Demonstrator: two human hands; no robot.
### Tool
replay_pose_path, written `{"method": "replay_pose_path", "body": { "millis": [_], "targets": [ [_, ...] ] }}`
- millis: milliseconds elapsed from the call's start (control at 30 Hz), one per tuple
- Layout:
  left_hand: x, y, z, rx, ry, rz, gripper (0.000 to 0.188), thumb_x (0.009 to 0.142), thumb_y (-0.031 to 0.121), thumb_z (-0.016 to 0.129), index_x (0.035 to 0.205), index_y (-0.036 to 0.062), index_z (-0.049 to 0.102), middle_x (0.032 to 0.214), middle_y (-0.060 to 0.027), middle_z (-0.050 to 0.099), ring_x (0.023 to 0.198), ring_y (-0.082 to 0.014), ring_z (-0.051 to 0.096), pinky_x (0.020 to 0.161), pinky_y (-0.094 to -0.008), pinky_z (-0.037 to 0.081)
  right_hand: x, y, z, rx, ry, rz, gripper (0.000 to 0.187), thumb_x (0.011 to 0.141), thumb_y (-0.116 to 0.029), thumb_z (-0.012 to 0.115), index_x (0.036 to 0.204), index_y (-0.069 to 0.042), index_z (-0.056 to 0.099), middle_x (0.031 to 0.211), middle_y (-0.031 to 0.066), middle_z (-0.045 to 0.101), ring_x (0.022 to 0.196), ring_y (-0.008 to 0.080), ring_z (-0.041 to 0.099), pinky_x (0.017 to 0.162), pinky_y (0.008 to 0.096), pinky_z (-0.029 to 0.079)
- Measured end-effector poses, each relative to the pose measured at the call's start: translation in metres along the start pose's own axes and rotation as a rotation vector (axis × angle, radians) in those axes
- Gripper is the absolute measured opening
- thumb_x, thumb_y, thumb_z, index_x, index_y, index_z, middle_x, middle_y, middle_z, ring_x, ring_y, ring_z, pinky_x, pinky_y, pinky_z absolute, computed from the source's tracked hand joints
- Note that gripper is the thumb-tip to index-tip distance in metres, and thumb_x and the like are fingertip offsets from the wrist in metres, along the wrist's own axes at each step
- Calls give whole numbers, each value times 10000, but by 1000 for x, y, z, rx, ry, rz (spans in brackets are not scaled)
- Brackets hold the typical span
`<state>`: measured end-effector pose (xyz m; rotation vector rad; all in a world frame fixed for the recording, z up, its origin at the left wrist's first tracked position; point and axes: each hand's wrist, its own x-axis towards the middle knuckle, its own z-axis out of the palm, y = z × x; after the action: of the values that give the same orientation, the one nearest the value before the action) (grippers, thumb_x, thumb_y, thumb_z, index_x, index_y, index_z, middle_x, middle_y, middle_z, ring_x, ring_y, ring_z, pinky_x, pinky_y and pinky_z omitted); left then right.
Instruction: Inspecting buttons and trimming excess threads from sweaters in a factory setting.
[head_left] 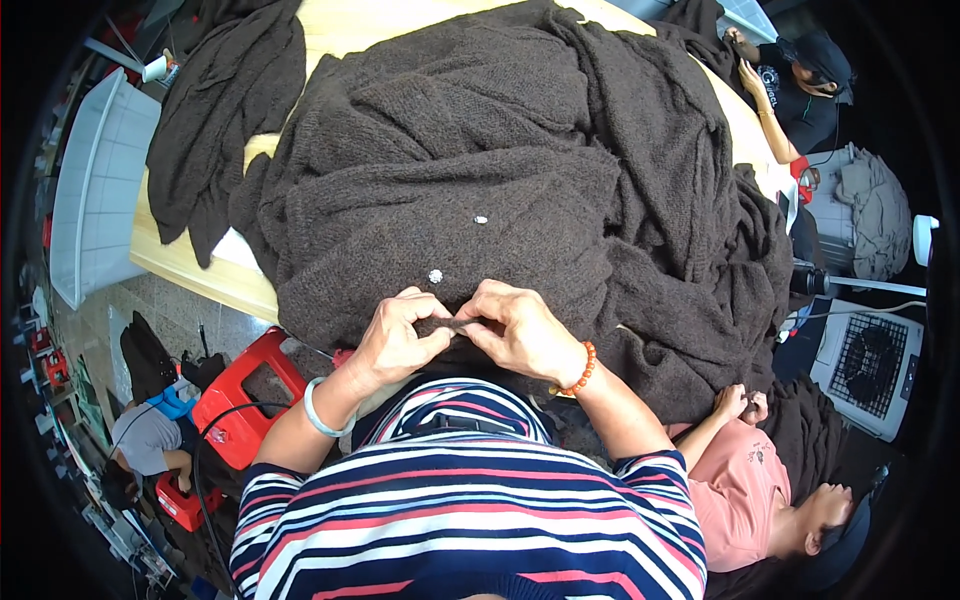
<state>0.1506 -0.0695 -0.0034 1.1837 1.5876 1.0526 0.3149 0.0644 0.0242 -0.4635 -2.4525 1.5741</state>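
A large dark brown knitted garment lies in folds over the table in front of me. At its near edge my left hand pinches the knit between thumb and fingers. Close beside it, my right hand pinches the same edge, the fingertips of both hands almost meeting. Just beyond my hands, a small round whitish piece rests on the knit. A second small shiny piece lies farther off, slightly to the right. Both are too small to name.
More brown knitwear hangs over the wooden table at left. White tubs and a red stool stand on the left. A person in pink sits close on my right; another person in black works at the far right.
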Motion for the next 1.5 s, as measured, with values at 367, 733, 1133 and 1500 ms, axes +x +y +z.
{"method": "replay_pose_path", "body": {
  "millis": [367,733,1133,1500],
  "targets": [
    [13,9,-5,-115,312,-76,159,875,8,655,1034,0,660,903,-32,574,751,-64,558,654,-198,469,-3,-2,12,34,80,95,137,819,-27,639,949,17,644,816,109,610,652,179,631,604,294,512],
    [30,-9,-6,339,152,39,87,865,31,672,916,2,607,809,-71,622,674,-159,631,594,-301,497,0,-8,18,-83,128,22,156,811,-21,647,962,14,626,859,143,612,727,288,652,653,359,530],
    [17,-19,-21,-832,-144,-371,146,950,147,643,998,11,629,898,-5,627,807,-64,556,736,-205,441,7,-10,34,-151,347,-70,215,785,15,678,983,-4,597,864,140,600,761,316,634,661,378,529],
    [5,-8,-16,-643,-88,-171,277,889,-19,648,1154,-7,567,1083,-45,617,1002,-93,600,938,-246,482,5,-5,29,-220,251,17,242,792,-47,674,1020,6,612,880,161,607,828,346,638,719,420,533]
  ]
}}
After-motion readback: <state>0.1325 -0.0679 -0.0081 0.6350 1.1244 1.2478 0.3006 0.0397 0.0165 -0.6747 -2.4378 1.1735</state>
